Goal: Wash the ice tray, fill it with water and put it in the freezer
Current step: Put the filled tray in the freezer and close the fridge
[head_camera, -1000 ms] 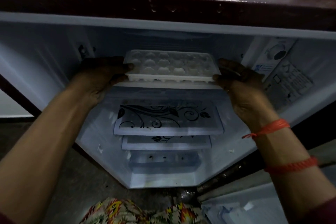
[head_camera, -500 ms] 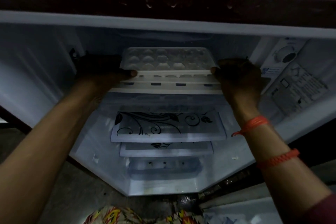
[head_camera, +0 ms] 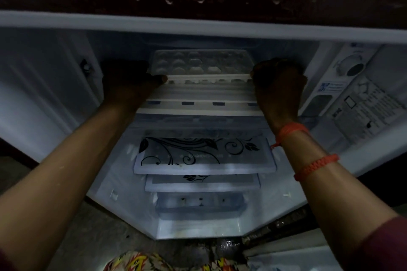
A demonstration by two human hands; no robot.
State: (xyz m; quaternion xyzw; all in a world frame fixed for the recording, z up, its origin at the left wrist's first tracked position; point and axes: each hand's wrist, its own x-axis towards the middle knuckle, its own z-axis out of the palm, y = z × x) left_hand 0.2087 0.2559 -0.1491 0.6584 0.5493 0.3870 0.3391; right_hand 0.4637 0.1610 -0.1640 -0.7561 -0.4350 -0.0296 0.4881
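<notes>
White moulded-plastic ice tray (head_camera: 201, 62) sits level, deep inside top freezer compartment (head_camera: 55, 72). Left hand (head_camera: 127, 81), right hand (head_camera: 277, 81) curl round its short ends, thumbs at front rim. Judged stiff, light, but water-laden, slick: grip both ends, keep flat.

"What's different from a second ago?"

"The ice tray (head_camera: 202, 64) now sits further back in the freezer compartment (head_camera: 275, 48). Before, its near edge was right over the front ledge."

"And the hands?"

"The left hand (head_camera: 127, 86) and right hand (head_camera: 277, 90) have gone in deeper with it, gripping its near corners. The slotted ledge (head_camera: 198, 103) now shows bare in front of the tray."
</notes>
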